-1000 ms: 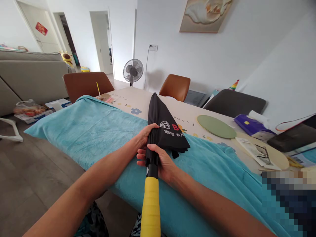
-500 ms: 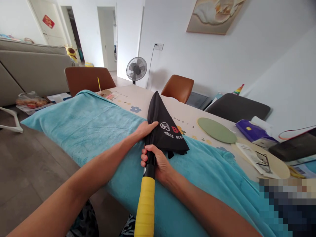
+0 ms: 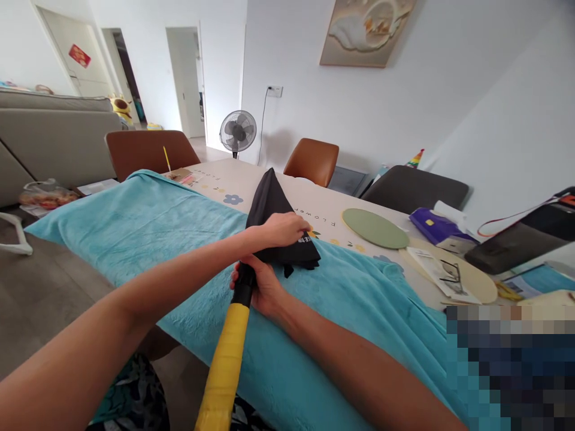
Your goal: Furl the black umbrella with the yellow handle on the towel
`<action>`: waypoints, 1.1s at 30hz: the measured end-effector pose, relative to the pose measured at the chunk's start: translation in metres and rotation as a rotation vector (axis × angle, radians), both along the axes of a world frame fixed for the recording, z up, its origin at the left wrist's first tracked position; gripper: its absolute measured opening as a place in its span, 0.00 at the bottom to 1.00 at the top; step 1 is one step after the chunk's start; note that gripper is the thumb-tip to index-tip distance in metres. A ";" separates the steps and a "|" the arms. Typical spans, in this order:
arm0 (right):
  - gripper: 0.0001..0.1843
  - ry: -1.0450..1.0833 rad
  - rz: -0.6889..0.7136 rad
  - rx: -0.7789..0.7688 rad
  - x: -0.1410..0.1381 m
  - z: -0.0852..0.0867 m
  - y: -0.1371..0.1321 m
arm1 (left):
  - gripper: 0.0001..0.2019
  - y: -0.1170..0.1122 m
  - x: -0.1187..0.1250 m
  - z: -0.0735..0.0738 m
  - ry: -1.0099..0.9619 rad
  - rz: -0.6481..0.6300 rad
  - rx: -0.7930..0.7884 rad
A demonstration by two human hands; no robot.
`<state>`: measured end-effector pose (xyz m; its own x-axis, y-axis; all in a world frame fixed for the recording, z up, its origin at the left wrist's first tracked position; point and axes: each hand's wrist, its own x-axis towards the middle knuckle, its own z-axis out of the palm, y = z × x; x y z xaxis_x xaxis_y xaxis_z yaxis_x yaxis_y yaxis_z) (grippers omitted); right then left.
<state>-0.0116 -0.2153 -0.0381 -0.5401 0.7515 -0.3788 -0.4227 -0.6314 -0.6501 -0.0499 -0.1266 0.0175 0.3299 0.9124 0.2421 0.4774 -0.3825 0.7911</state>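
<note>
I log: black umbrella, folded, on teal towel over table; left grip clasps canopy, right grip wraps shaft above yellow handle.

the word "flower" is printed on the tablecloth, upside down from this side. the white print on the black umbrella canopy is mostly hidden, and the red door sign is too small to read.

Left hand crossed over right hand, both apparently clenched.
</note>
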 end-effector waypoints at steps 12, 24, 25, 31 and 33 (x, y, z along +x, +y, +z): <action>0.02 0.030 -0.008 0.023 0.000 0.000 -0.001 | 0.09 0.023 0.027 0.005 0.311 -0.091 0.169; 0.07 -0.014 0.049 -0.046 0.002 0.005 -0.002 | 0.07 -0.002 -0.107 0.033 -0.443 0.466 0.142; 0.07 -0.017 0.048 -0.050 0.002 0.006 -0.002 | 0.06 -0.005 -0.122 0.023 -0.474 0.524 0.130; 0.09 -0.016 0.075 -0.074 0.003 0.009 -0.003 | 0.05 -0.022 -0.173 -0.038 -0.561 0.662 -0.078; 0.10 -0.011 0.087 -0.082 0.003 0.009 -0.002 | 0.05 -0.022 -0.174 -0.051 -0.593 0.668 -0.157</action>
<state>-0.0082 -0.2177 -0.0286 -0.5974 0.6685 -0.4430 -0.3571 -0.7164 -0.5994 -0.2240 -0.1486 -0.0340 -0.4190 0.9059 0.0608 0.0589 -0.0396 0.9975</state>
